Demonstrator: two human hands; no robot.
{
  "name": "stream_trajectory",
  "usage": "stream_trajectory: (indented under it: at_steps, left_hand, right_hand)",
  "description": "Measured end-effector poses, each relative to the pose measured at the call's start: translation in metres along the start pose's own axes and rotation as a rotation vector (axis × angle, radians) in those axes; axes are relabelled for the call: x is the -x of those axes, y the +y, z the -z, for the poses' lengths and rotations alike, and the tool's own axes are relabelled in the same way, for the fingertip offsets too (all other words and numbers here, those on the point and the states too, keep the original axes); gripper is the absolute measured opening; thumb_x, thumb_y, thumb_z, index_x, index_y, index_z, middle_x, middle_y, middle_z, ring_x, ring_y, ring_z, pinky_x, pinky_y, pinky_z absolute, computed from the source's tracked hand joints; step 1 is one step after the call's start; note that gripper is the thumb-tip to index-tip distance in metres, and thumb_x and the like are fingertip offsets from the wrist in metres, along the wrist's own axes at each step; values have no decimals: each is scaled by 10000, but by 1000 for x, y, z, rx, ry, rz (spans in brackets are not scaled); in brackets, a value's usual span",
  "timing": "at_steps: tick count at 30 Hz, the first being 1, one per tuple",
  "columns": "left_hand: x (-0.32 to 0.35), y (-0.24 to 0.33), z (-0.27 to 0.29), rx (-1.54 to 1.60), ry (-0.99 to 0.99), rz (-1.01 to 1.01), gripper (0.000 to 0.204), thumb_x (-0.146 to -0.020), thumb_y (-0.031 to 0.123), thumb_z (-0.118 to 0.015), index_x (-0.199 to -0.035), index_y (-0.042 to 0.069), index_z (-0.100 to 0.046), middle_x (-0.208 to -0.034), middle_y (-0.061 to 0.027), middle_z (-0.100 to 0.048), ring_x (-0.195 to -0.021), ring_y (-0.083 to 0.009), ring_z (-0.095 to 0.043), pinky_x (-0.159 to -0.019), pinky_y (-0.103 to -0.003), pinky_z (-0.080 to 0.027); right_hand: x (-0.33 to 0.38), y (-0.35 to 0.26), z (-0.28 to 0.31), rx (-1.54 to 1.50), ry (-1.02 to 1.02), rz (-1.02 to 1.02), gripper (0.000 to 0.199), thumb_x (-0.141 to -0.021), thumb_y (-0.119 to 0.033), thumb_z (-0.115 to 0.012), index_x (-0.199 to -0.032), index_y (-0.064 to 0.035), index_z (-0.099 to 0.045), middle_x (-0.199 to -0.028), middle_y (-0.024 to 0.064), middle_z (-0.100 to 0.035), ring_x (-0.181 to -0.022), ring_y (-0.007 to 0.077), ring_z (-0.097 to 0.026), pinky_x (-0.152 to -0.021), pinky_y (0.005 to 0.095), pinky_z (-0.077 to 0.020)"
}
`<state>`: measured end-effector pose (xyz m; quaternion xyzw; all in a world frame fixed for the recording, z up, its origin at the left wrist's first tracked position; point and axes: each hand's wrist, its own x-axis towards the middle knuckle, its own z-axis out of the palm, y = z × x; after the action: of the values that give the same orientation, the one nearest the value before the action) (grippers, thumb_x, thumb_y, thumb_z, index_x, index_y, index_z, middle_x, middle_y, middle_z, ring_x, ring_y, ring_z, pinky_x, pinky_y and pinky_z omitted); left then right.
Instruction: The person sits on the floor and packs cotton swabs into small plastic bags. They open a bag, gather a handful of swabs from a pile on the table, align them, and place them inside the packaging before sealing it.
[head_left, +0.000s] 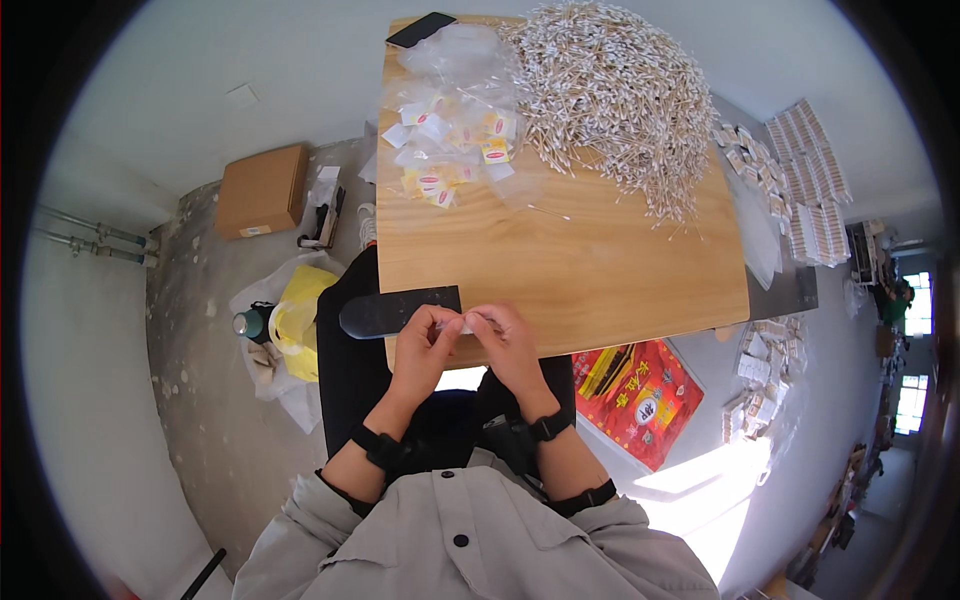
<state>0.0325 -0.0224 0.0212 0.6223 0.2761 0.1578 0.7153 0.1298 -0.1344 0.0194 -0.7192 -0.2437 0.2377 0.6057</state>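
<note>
Above the table's near edge, my left hand (428, 340) and my right hand (508, 345) meet with fingertips pinched together. A small whitish bit shows between them, too covered by the fingers to name. Beneath my left hand lies a dark, flat, round-ended plate (385, 312) that juts past the table's left corner. A big heap of cotton swabs (610, 95) covers the far right of the wooden table (560, 270). To its left are clear plastic bags (455, 60) and several small yellow, white and red labels (495, 150).
Bundled packs of swabs (805, 170) are stacked right of the table, with more packs (760, 375) lower down. A red printed sack (645, 400) lies by my right leg. On the left are a cardboard box (262, 190), a yellow bag (300, 320) and a green bottle (248, 322).
</note>
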Motion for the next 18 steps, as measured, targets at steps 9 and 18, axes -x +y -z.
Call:
stream_trajectory:
  at_steps: [9, 18]
  left_hand:
    - [0, -1, -3, 64, 52, 94, 141, -965, 171, -629, -943, 39, -588, -809, 8, -595, -638, -37, -519, -589, -194, -435]
    - [1, -3, 0, 153, -5, 48, 117, -968, 140, -620, -981, 31, -578, -824, 13, -582, -662, -31, -517, -599, -183, -437]
  right_hand:
    - [0, 4, -6, -14, 32, -28, 166, -930, -182, -652, -988, -30, -676, -957, 78, -617, -870, 169, -627, -712, 288, -500]
    - [4, -1, 9, -69, -71, 21, 130, -905, -84, -669, -1023, -40, -698, -978, 92, -615, -886, 174, -638, -777, 283, -529]
